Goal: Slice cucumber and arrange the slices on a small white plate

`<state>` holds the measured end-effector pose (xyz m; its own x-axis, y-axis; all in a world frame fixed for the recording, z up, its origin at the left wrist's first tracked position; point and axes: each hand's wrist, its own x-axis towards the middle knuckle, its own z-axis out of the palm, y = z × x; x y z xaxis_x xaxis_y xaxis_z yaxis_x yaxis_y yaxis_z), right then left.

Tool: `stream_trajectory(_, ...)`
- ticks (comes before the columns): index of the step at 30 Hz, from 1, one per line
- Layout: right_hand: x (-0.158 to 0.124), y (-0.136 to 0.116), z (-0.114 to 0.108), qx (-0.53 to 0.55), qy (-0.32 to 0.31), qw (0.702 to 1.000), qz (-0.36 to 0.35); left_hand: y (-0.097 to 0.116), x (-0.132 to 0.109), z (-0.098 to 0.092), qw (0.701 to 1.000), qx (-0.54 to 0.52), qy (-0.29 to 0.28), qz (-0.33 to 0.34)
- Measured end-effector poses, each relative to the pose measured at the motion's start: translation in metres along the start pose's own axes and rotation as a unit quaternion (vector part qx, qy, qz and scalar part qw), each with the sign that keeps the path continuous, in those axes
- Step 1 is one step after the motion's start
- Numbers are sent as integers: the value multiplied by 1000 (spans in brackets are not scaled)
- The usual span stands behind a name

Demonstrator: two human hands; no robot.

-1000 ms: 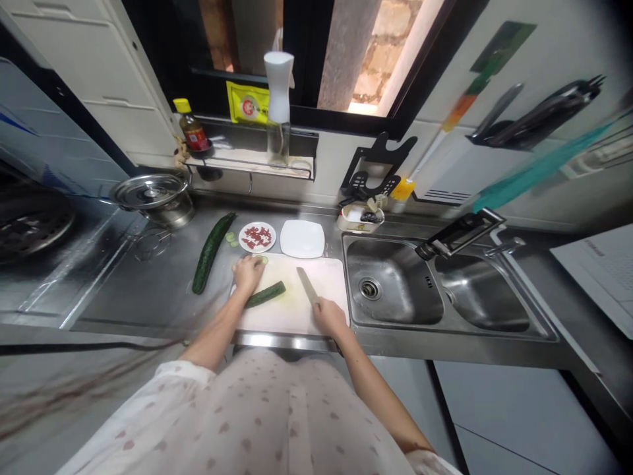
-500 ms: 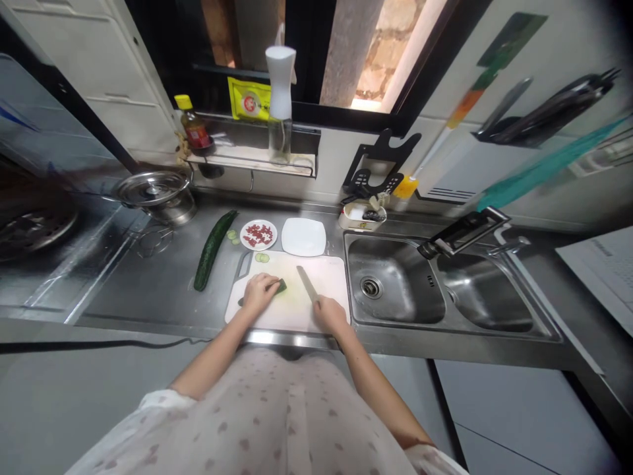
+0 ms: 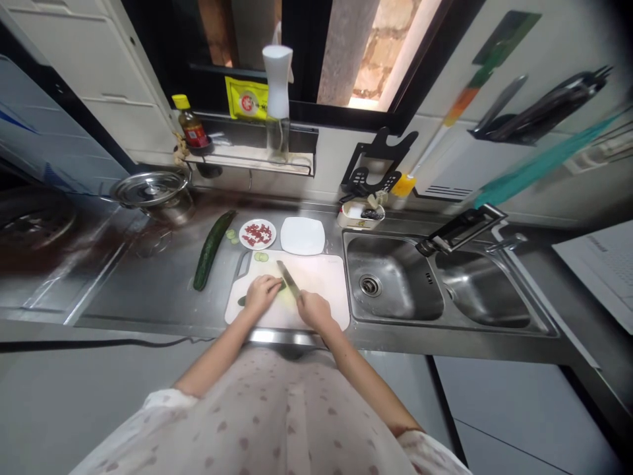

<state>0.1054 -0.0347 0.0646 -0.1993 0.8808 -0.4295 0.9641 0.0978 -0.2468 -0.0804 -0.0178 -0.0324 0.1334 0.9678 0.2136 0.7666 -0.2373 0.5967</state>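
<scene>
On the white cutting board (image 3: 324, 277), my left hand (image 3: 262, 295) grips a short piece of cucumber (image 3: 283, 285), mostly covered by the fingers. My right hand (image 3: 314, 310) is closed around the handle of a knife (image 3: 289, 277). The blade points up and to the left, right beside the cucumber piece; whether it touches cannot be made out. A dark green cucumber end (image 3: 242, 301) lies by my left wrist. A few thin cucumber slices (image 3: 261, 257) rest at the board's upper left.
Left of the board lies a whole cucumber (image 3: 212, 254). Behind it stand a plate of chopped red pieces (image 3: 258, 235) and a white square plate (image 3: 302, 235). The double sink (image 3: 395, 280) is to the right. A lidded pot (image 3: 155, 194) stands at the back left.
My right hand has moved left with the knife, bringing the blade from apart on the right to beside the cucumber piece. My left hand has stayed nearly in place.
</scene>
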Motion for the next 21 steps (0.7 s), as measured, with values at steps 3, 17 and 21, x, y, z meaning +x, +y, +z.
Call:
stream_trajectory(3,1,-4,-2,-1,-1,1000,-3,0,0,1,1000,6,-4,1)
stream_trajectory(17,2,-12,-7,-6,-17,1000,-2,3,1,-1,1000,13,-8,-2)
stream_trajectory(21,2,-12,-7,-9,-22,1000,-4,3,1,-1,1000,17,-9,0)
